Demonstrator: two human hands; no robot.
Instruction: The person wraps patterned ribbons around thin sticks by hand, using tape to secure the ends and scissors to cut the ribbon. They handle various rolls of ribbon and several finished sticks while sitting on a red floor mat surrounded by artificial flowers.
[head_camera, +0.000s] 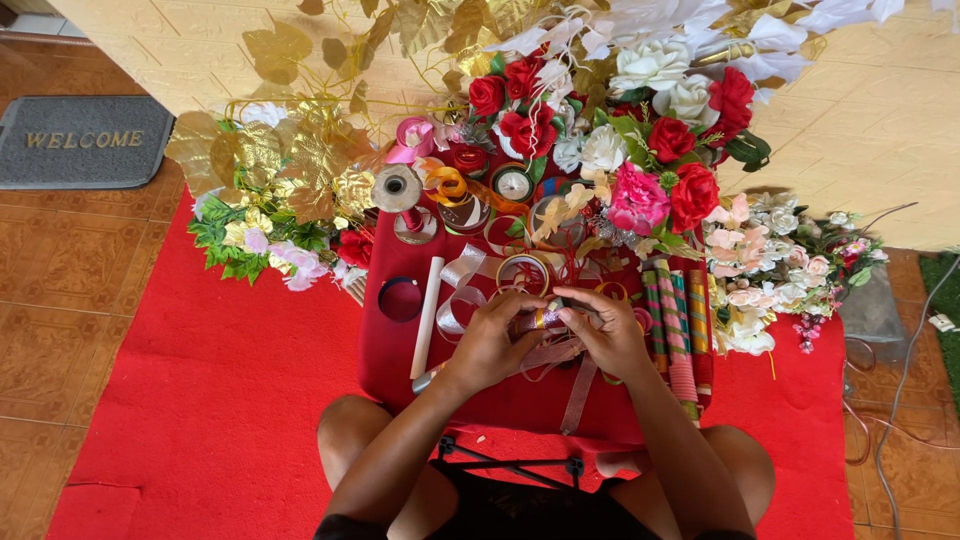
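My left hand (492, 338) and my right hand (604, 332) meet over a low table draped in red cloth (385, 350). Together they pinch a small shiny pink and gold ribbon piece (541, 319) between the fingertips. Loose dusty-pink ribbon strips (577, 392) trail from under the hands toward me. Ribbon spools (522, 271) and silver ribbon curls (458, 270) lie just beyond the fingers.
A white tube (427, 315) and a dark round lid (400, 298) lie left of my hands. Rolled striped paper sticks (672, 320) lie at the right. Artificial roses (680, 140), gold leaves (300, 160) and pale flowers (770, 260) crowd the far side. A red carpet (220, 400) covers the floor; a grey doormat (82, 140) lies far left.
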